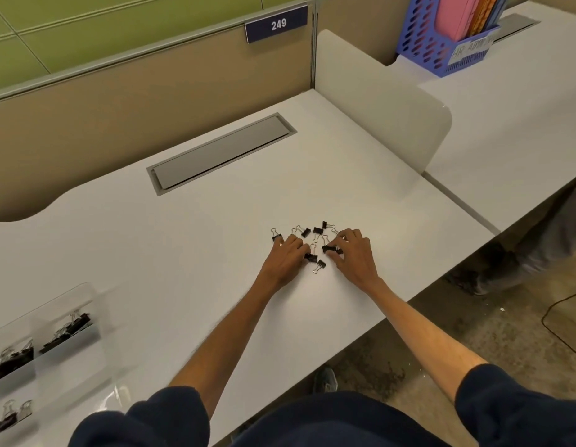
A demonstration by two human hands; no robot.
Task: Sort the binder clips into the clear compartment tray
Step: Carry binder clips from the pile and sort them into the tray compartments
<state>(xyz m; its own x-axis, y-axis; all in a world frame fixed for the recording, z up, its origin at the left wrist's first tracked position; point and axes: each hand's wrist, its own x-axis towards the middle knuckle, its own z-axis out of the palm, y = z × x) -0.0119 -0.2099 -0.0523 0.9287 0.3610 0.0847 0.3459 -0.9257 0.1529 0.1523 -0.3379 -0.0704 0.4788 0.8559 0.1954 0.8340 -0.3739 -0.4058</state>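
Small black binder clips with silver wire handles (pixel 316 234) lie scattered on the white bench (pixel 183 253), right of centre. Right hand (pixel 352 253) pinches one. Left hand (pixel 285 256) curls over others, but we cannot tell its grip. Clear plastic compartment tray (pixel 83 295), part-filled, sits near left. We judge both hands gather so as to carry several at once.

Your top (pixel 328 421): dark navy, soft and slightly fuzzy, like fleece. Left sleeve (pixel 144 421) and right sleeve (pixel 512 401) are the same navy, both pushed up and bunched in thick folds near the elbow (cuffs lost in the bunching). Forearms are bare from there down to your left hand (pixel 285 258) and right hand (pixel 356 258). One shoe (pixel 326 380) shows: dark grey-blue, toe end only.
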